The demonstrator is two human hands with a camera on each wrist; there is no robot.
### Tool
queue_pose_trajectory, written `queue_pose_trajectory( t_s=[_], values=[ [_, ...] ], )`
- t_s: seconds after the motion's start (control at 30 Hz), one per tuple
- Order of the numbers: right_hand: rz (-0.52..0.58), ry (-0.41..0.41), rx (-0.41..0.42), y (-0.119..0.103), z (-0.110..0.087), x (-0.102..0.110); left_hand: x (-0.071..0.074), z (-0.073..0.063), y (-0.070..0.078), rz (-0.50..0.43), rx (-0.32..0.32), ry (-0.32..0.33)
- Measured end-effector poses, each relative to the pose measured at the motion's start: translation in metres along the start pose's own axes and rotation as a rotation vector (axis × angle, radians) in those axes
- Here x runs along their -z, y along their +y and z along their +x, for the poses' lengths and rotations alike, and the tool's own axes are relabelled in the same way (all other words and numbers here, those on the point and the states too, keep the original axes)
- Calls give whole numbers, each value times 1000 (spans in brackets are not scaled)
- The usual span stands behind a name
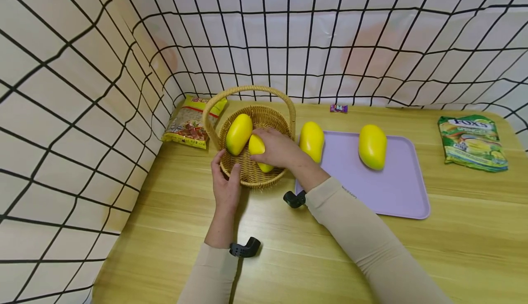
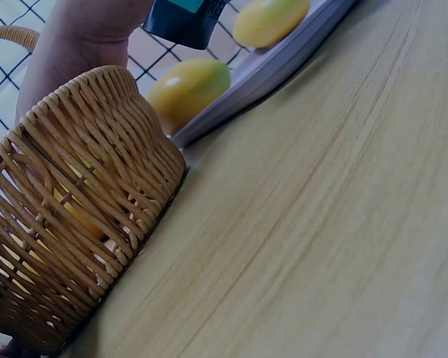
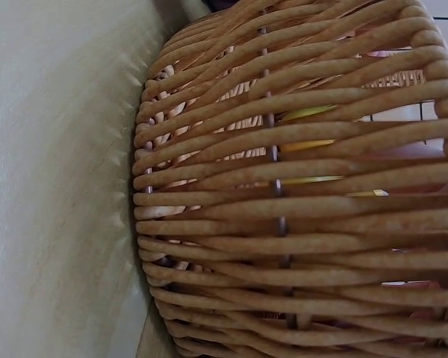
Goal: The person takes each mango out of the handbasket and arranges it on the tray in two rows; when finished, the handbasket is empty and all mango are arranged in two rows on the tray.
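Note:
A round wicker basket (image 1: pixel 259 185) with a tall arched handle stands on the table. My left hand (image 1: pixel 226 187) holds its near left rim, the thumb tip at the edge and the fingers along the left side. Inside the basket, on the left, lies a yellow mango (image 1: pixel 239 134). My right hand (image 1: pixel 277 148) reaches into the basket and grips another mango (image 1: pixel 256 145), partly hidden by the fingers. In the left wrist view the basket's woven wall (image 2: pixel 82 194) hides most of the mangoes. The right wrist view is filled by the basket wall (image 3: pixel 299 186), yellow showing through its gaps.
A lilac tray (image 1: pixel 396 194) lies right of the basket, with a mango (image 1: pixel 372 147) on it and another mango (image 1: pixel 311 141) at its left edge. Behind the basket is a yellow food packet (image 1: pixel 187 125). A small purple sweet (image 1: pixel 338 108) and a green Fox's bag (image 1: pixel 472 142) lie farther right.

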State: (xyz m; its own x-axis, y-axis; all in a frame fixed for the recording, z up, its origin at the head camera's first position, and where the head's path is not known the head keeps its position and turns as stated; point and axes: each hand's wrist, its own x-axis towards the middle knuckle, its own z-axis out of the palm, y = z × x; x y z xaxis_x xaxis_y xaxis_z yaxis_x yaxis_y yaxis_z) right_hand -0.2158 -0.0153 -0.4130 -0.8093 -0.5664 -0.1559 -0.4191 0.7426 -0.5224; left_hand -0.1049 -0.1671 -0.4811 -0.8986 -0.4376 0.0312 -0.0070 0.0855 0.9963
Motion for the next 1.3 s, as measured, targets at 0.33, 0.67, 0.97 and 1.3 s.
queue_pose_trajectory(
  t_s=[0.33, 0.67, 0.97, 1.3],
  values=[
    [3, 2, 8, 0, -1, 1, -1, -1, 1, -20, -12, -7],
    [92, 94, 90, 1, -10, 4, 0, -1, 2, -8, -1, -5],
    [144, 166, 126, -10, -36, 14, -1, -1, 2, -7, -1, 6],
    [292, 161, 176, -6, -79, 22, -1, -1, 1, 10, -8, 17]
  ],
)
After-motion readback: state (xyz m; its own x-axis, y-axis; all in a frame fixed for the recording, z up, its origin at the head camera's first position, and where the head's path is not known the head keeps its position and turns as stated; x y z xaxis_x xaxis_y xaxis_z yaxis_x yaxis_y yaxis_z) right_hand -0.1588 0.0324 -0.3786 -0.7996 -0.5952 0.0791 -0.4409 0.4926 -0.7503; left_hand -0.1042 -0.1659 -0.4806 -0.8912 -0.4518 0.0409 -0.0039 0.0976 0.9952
